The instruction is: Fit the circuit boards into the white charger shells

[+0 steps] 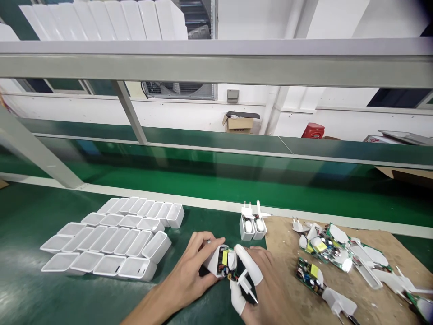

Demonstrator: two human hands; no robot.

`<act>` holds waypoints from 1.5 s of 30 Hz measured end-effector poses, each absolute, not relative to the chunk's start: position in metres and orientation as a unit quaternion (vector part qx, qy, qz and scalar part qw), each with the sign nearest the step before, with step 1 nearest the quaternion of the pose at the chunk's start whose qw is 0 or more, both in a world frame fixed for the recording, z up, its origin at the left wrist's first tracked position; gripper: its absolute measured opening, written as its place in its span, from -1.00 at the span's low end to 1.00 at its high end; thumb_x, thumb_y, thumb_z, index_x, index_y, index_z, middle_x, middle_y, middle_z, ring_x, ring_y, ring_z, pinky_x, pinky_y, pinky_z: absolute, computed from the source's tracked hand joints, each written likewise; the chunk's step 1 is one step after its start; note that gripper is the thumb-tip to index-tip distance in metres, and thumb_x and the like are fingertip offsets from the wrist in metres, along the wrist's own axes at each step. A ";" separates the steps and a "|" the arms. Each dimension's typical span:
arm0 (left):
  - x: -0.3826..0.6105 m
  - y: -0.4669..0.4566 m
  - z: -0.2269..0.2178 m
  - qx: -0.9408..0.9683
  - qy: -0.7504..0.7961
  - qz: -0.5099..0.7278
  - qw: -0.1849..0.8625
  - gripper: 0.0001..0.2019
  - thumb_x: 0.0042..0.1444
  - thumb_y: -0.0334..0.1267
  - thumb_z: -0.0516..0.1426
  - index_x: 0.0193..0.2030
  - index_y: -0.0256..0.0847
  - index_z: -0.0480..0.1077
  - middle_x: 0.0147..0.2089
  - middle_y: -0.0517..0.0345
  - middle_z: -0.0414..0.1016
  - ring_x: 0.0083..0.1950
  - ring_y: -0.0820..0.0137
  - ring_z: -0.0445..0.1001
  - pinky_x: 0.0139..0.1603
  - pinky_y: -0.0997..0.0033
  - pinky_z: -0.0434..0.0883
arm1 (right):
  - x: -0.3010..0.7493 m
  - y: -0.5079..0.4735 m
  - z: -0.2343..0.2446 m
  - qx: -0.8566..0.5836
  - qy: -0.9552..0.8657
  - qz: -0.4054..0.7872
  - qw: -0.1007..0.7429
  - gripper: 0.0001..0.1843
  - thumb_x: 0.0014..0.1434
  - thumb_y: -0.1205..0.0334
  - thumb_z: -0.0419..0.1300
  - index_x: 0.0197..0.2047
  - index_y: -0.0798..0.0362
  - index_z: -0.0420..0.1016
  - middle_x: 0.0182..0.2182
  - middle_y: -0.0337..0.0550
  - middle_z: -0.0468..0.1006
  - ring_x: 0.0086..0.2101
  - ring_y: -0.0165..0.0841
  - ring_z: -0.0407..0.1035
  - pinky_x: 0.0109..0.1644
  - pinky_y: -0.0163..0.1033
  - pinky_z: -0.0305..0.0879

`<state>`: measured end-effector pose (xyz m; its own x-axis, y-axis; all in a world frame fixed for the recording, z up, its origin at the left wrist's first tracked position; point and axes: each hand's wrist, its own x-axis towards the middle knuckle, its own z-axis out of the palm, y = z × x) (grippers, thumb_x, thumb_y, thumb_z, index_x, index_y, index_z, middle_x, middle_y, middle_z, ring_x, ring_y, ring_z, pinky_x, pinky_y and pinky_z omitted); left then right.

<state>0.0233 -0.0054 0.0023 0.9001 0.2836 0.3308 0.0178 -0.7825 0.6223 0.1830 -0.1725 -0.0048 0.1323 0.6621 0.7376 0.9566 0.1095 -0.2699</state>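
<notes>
My left hand [189,271] grips a white charger housing [216,261] near the front of the green bench. A circuit board [226,262] with a yellow part sits partly inside the housing. My right hand [257,284], with white finger cots on two fingers, pinches the plug end of that board [244,282] and presses against the housing's open mouth. Both hands are closed around this one assembly.
Rows of empty white housings [111,243] lie to the left. Two assembled chargers [253,225] stand behind the hands. On a brown board [284,257] at the right lie several loose circuit boards with plugs [324,253]. A green conveyor belt [237,176] runs behind the bench.
</notes>
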 end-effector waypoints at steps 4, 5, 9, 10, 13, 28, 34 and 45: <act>0.024 -0.006 0.004 0.919 0.087 0.204 0.327 -0.33 0.30 -0.46 0.22 0.46 0.06 0.13 0.19 -0.01 0.26 0.18 0.20 0.33 0.19 0.18 0.44 | 0.181 -0.172 0.007 -0.651 -0.620 -0.179 0.400 -0.37 0.21 0.47 0.11 0.36 0.24 0.25 -0.06 0.11 0.53 -0.08 -0.08 0.39 -0.01 0.07 0.48; 0.023 -0.007 0.004 0.918 0.088 0.205 0.328 -0.34 0.30 -0.45 0.23 0.45 0.06 0.14 0.18 -0.01 0.26 0.18 0.20 0.33 0.19 0.18 0.44 | 0.181 -0.172 0.009 -0.655 -0.616 -0.179 0.399 -0.38 0.22 0.46 0.10 0.35 0.23 0.26 -0.06 0.11 0.53 -0.08 -0.08 0.40 -0.02 0.06 0.48; 0.023 -0.007 0.004 0.917 0.087 0.212 0.328 -0.37 0.29 -0.42 0.24 0.43 0.02 0.18 0.16 -0.01 0.28 0.16 0.21 0.35 0.16 0.21 0.46 | 0.184 -0.174 0.014 -0.658 -0.627 -0.179 0.376 -0.40 0.24 0.42 0.10 0.35 0.22 0.27 -0.05 0.12 0.55 -0.08 -0.06 0.42 -0.06 0.06 0.50; 0.024 -0.007 0.004 0.916 0.087 0.214 0.328 -0.37 0.29 -0.42 0.24 0.43 0.02 0.19 0.16 -0.01 0.28 0.16 0.21 0.35 0.15 0.21 0.46 | 0.184 -0.175 0.015 -0.656 -0.633 -0.177 0.371 -0.40 0.24 0.42 0.10 0.35 0.22 0.27 -0.05 0.12 0.56 -0.09 -0.07 0.43 -0.07 0.05 0.51; 0.024 -0.007 0.004 0.914 0.087 0.222 0.328 -0.38 0.29 -0.41 0.25 0.42 0.03 0.20 0.15 -0.01 0.30 0.15 0.21 0.37 0.15 0.20 0.48 | 0.184 -0.175 0.015 -0.651 -0.633 -0.175 0.381 -0.41 0.24 0.43 0.11 0.34 0.22 0.28 -0.06 0.11 0.56 -0.11 -0.10 0.45 -0.08 0.01 0.52; 0.024 -0.008 0.002 0.912 0.090 0.219 0.336 -0.35 0.28 -0.40 0.27 0.43 0.02 0.18 0.15 0.00 0.29 0.18 0.20 0.36 0.21 0.14 0.45 | 0.187 -0.182 -0.001 -0.674 -0.630 -0.116 0.369 -0.25 0.27 0.37 0.16 0.49 0.08 0.10 0.07 0.10 0.54 -0.02 -0.04 0.45 -0.01 0.11 0.52; 0.026 -0.009 0.003 0.912 0.091 0.230 0.329 -0.39 0.29 -0.37 0.27 0.42 0.00 0.21 0.14 -0.02 0.32 0.17 0.19 0.38 0.20 0.14 0.47 | 0.186 -0.180 -0.001 -0.663 -0.637 -0.142 0.368 -0.27 0.26 0.40 0.15 0.48 0.14 0.14 0.02 0.13 0.56 -0.04 0.00 0.45 -0.03 0.16 0.54; 0.017 -0.013 -0.002 0.881 0.122 0.166 0.425 -0.37 0.39 -0.32 0.13 0.54 0.00 0.07 0.42 -0.08 0.38 0.40 0.13 0.40 0.43 -0.04 0.38 | 0.195 -0.185 0.013 -0.647 -0.610 0.004 0.458 -0.59 0.45 0.20 0.11 0.32 0.00 0.34 0.18 0.07 0.52 0.11 -0.16 0.51 0.16 -0.08 0.57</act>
<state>0.0174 -0.0128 -0.0024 0.9153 0.3561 0.1883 0.0742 -0.6084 0.7902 0.1952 -0.1848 0.0133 0.2561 0.7927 0.5532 0.7852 0.1632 -0.5974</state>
